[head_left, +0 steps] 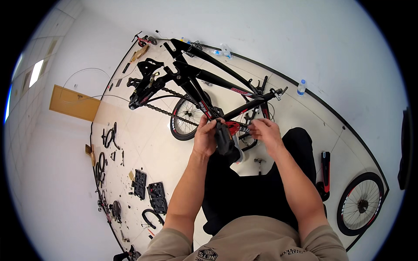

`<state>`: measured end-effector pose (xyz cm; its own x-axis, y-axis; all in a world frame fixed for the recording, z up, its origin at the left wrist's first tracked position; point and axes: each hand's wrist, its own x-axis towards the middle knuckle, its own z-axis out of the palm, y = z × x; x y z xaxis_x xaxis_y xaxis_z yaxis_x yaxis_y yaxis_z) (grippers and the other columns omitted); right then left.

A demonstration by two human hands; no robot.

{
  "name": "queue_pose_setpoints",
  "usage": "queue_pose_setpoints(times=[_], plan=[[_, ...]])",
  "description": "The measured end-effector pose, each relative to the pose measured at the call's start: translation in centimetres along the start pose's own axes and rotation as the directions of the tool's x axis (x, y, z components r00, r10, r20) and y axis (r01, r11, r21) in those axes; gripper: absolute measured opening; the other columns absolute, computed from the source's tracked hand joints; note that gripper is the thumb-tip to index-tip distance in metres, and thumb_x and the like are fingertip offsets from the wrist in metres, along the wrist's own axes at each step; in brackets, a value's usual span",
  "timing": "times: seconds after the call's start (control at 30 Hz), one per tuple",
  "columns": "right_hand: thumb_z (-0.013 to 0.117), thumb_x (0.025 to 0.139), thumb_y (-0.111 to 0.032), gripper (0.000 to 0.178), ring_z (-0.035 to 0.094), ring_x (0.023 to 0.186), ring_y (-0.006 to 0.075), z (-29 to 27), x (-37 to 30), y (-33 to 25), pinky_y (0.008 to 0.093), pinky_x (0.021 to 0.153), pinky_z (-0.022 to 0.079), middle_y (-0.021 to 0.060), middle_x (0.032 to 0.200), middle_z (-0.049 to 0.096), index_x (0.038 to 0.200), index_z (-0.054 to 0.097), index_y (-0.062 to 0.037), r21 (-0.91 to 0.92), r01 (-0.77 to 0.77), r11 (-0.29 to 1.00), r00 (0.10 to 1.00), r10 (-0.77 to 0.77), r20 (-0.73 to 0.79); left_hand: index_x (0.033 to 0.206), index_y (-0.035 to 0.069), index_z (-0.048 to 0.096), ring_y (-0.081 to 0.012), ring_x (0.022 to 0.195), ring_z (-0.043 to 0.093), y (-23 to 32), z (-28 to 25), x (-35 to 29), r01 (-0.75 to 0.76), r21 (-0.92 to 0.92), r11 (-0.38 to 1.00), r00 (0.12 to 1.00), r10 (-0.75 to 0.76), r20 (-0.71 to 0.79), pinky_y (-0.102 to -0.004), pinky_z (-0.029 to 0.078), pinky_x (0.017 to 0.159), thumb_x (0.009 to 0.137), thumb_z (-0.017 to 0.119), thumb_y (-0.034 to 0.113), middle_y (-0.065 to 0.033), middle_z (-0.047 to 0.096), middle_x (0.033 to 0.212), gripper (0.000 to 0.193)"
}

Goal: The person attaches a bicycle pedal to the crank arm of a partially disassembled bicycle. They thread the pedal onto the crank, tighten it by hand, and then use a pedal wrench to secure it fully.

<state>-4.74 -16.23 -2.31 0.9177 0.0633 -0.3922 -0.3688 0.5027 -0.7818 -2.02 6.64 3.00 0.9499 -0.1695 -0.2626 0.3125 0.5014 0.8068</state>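
Observation:
A black bicycle frame (211,77) with red and white markings stands tilted in front of me, without wheels fitted. My left hand (204,138) is closed beside its lower end, thumb and fingers pressed together next to a black pedal (224,138); what they pinch is too small to make out. Just right of a red part (233,128) on the frame, my right hand (267,135) is closed in a pinch, its fingertips hiding whatever is between them. A chain (162,111) runs from the rear derailleur (138,98) toward my left hand. A thin cable (99,102) loops out leftward.
A wheel (186,114) lies behind the frame; another wheel (361,203) leans at the right wall. Open tool cases (157,198) and loose bike parts cover the left floor. A hammer (259,162) lies by my legs. A bottle (301,88) stands by the wall.

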Motion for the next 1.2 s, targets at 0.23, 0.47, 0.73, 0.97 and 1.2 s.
queue_pose_setpoints(times=[0.23,0.47,0.73,0.97,1.2], plan=[[0.064,0.097,-0.026,0.037,0.063,0.09,0.0139,6.6,-5.4,-0.4,0.0317,0.075,0.056,0.0064,0.102,0.065,0.121,0.064,0.002,-0.232,0.153,0.961,0.975,-0.108,0.196,0.124,0.015,0.048,-0.0264,0.095,0.067,0.0,-0.6,0.3,-0.011,-0.032,0.999,1.0,0.01,-0.009,-0.0413,0.059,0.082,0.096,0.057,0.003,-0.0155,0.069,0.103,0.031],[0.054,0.1,-0.013,0.025,0.071,0.075,0.0192,5.8,-4.8,1.0,0.0315,0.067,0.062,0.0113,0.097,0.07,0.117,0.062,0.003,0.126,-0.133,0.983,0.976,0.108,0.19,0.138,0.012,0.048,-0.0236,0.095,0.067,0.6,-0.5,0.1,-0.004,-0.08,0.997,0.994,0.013,0.105,-0.0375,0.059,0.084,0.098,0.052,0.006,-0.0151,0.068,0.105,0.041],[0.054,0.1,-0.013,0.023,0.071,0.071,0.0196,5.3,-4.1,2.6,0.0318,0.067,0.061,0.0111,0.094,0.071,0.115,0.063,0.0025,0.174,-0.163,0.971,0.973,0.129,0.189,0.148,0.015,0.042,-0.0266,0.101,0.064,-0.2,-1.8,0.5,-0.041,0.023,0.999,0.992,0.038,0.119,-0.0393,0.056,0.09,0.102,0.057,0.014,-0.0151,0.064,0.108,0.049],[0.054,0.101,-0.013,0.023,0.07,0.07,0.0187,5.5,-4.3,2.1,0.0313,0.068,0.061,0.0108,0.094,0.071,0.115,0.064,0.0023,0.189,-0.153,0.97,0.975,0.117,0.188,0.149,0.016,0.041,-0.0258,0.101,0.064,-0.3,-1.9,0.5,-0.037,0.001,0.999,0.991,0.036,0.128,-0.0386,0.056,0.089,0.103,0.054,0.012,-0.0149,0.064,0.109,0.047],[0.054,0.1,-0.013,0.023,0.07,0.07,0.0193,5.4,-4.3,2.6,0.0316,0.068,0.061,0.0113,0.093,0.07,0.113,0.063,0.0032,0.196,-0.155,0.968,0.974,0.116,0.195,0.15,0.015,0.04,-0.0258,0.101,0.064,-0.3,-2.0,0.4,-0.033,-0.005,0.999,0.991,0.033,0.128,-0.0386,0.057,0.089,0.103,0.054,0.011,-0.0152,0.064,0.109,0.049]])
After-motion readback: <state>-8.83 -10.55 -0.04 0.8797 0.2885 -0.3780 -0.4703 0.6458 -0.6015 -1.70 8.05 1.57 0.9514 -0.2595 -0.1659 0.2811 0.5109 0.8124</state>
